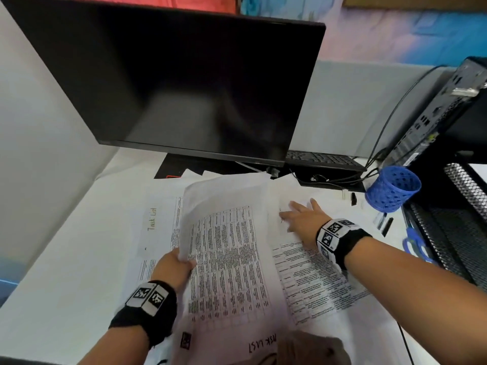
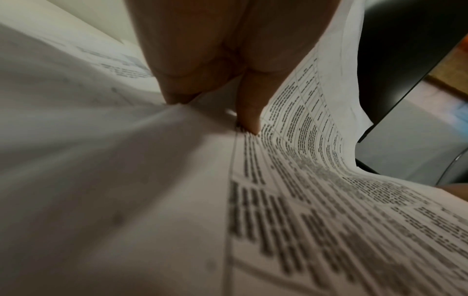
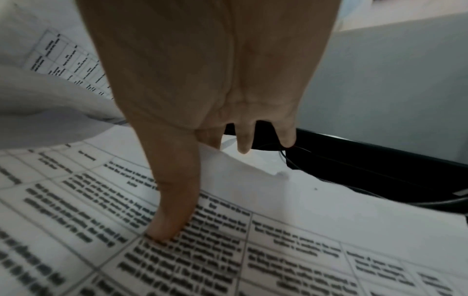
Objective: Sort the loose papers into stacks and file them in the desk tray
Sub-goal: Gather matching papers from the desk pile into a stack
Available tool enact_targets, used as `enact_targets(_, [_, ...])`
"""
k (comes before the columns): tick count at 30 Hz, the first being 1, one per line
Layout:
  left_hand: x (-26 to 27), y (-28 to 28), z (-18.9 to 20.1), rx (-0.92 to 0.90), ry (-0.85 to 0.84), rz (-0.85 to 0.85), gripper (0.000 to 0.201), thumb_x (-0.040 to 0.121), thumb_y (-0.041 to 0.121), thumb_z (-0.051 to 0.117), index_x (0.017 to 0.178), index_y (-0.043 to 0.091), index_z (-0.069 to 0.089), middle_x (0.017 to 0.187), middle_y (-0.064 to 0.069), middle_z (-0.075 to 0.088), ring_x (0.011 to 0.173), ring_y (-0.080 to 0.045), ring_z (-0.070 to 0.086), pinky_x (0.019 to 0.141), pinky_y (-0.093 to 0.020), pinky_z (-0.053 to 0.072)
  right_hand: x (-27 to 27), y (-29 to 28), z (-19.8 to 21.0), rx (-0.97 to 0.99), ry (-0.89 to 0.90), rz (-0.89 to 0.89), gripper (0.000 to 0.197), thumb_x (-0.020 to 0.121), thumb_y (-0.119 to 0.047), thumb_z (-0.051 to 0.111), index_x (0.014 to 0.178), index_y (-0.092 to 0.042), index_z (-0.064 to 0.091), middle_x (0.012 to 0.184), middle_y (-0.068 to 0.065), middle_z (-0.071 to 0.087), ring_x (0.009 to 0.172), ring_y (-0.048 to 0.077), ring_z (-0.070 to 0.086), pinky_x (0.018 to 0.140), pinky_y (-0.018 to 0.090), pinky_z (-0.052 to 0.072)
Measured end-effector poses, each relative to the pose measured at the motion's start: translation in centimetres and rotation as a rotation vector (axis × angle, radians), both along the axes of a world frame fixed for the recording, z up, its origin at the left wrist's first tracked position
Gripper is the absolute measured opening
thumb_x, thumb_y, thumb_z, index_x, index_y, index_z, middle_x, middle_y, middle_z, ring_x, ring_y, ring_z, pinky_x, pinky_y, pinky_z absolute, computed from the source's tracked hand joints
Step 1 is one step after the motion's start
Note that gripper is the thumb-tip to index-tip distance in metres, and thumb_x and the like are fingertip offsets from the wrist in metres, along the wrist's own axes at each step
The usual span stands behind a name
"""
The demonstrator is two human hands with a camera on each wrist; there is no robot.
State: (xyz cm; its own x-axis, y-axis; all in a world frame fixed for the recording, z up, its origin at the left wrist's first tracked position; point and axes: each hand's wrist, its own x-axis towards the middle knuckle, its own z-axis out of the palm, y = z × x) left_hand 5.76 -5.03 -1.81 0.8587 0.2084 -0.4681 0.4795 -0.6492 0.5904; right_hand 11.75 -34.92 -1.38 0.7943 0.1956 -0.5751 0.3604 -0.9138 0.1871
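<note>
My left hand (image 1: 172, 264), lower centre-left of the head view, pinches the left edge of a white printed sheet with a dense text table (image 1: 226, 248) — thumb on top, other fingers underneath, sheet lifted and curling up toward the monitor. In the left wrist view the thumb (image 2: 249, 104) presses on the print at the table's border.

My right hand (image 1: 303, 219), centre-right, lies flat with fingers spread on another white table-printed page (image 1: 313, 280) that rests on the white desk (image 1: 79, 259). Right wrist view: thumb tip (image 3: 167, 226) is down on the print, the other fingers straight and slightly apart.

More loose white papers (image 1: 158, 227) lie under both, one marked "Task List", left of the lifted sheet.

Black mesh desk tray (image 1: 458, 227) sits at the right edge of the frame, well apart from both hands. Blue perforated pen cup (image 1: 392, 188) is just left of it. Dark black monitor (image 1: 184, 83) fills the upper centre; black keyboard (image 1: 321, 159) sits behind its lower right corner.
</note>
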Motion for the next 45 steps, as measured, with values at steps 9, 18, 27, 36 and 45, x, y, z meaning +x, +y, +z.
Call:
enact_targets(9, [-0.1,-0.3,0.4,-0.031,0.01,0.003,0.016,0.093,0.016,0.056,0.105,0.006,0.055,0.073,0.002,0.054,0.065,-0.006,0.047,0.051,-0.016,0.029,0.5,-0.7,0.0,-0.017,0.033,0.121,0.063,0.068,-0.033,0.079,0.128,-0.026,0.058,0.148,-0.004,0.023,0.138,0.027,0.019,0.114,0.055,0.011])
enact_targets(18, [0.1,0.0,0.2,0.002,0.018,-0.027,0.011,0.092,0.017,0.058,0.086,0.011,0.052,0.071,0.0,0.055,0.064,-0.008,0.048,0.05,-0.018,0.03,0.5,-0.5,0.3,0.003,0.09,0.104,0.07,0.069,-0.032,0.078,0.132,-0.025,0.048,0.133,-0.004,0.042,0.122,0.022,0.04,0.096,0.043,0.031])
enact_targets(27, [0.4,0.2,0.0,0.013,0.024,-0.05,0.017,0.092,0.019,0.059,0.078,0.015,0.049,0.07,-0.001,0.055,0.064,-0.008,0.049,0.051,-0.018,0.03,-1.5,-1.8,0.6,0.117,0.056,-0.027,0.053,0.07,-0.049,0.072,0.113,-0.028,0.051,0.104,-0.004,0.058,0.1,0.018,0.046,0.092,0.037,0.033])
enact_targets(36, [0.0,0.1,0.2,-0.045,0.015,0.026,0.029,0.09,0.018,0.062,0.115,0.004,0.058,0.073,0.0,0.056,0.066,-0.011,0.05,0.062,-0.028,0.038,-4.3,-3.8,3.4,0.113,0.082,-0.186,0.043,0.085,-0.015,0.057,0.127,-0.022,0.058,0.12,0.002,0.063,0.112,0.02,0.055,0.091,0.03,0.045])
enact_targets(45, [-0.8,-0.2,0.1,-0.224,-0.012,0.166,0.045,0.09,0.008,0.059,0.134,0.003,0.048,0.089,-0.008,0.058,0.089,-0.027,0.051,0.089,-0.043,0.041,-6.2,-12.2,17.4,0.387,-0.385,-0.603,0.017,0.077,-0.033,0.075,0.08,-0.019,0.066,0.079,0.003,0.067,0.076,0.02,0.06,0.069,0.029,0.043])
